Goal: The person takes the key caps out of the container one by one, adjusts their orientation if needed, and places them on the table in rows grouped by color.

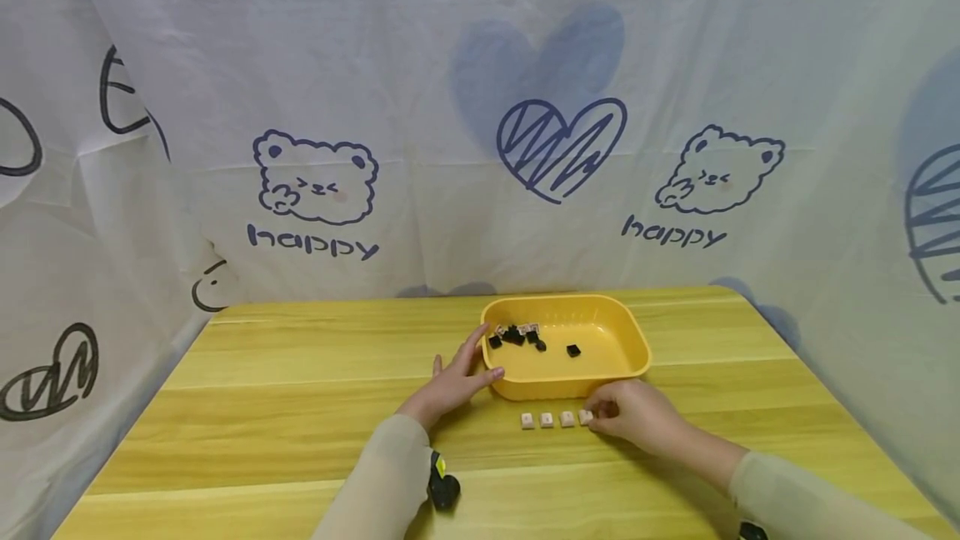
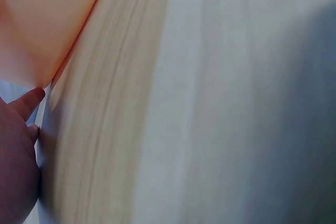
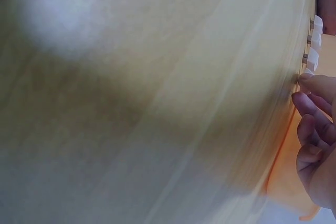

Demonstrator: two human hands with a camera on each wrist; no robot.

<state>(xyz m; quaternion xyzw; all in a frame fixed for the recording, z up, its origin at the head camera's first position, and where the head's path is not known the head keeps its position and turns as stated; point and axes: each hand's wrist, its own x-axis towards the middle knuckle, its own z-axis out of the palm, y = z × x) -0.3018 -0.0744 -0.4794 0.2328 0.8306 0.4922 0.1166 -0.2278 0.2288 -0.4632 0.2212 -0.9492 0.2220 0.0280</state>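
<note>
Four small white keycaps would be several in a row of white keycaps (image 1: 546,420) on the table, in front of a yellow plastic basin (image 1: 570,388). At the row's right end my right hand (image 1: 637,415) pinches the last keycap (image 1: 586,417) between thumb and fingertips. In the right wrist view the thumb and index finger of the right hand (image 3: 317,124) meet at that end of the row. My left hand (image 1: 453,386) rests against the basin's left front corner, fingers spread and fairly straight, thumb at the rim. The left wrist view catches only part of the left hand (image 2: 18,145) beside the basin (image 2: 52,19).
Inside the basin lie several black keycaps (image 1: 513,336) and a few pale patterned pieces (image 1: 531,328), mostly toward its left. Everything stands on a yellow wood-grain table (image 1: 300,407). Behind it hangs a white cloth (image 1: 435,190) printed with hearts and bears.
</note>
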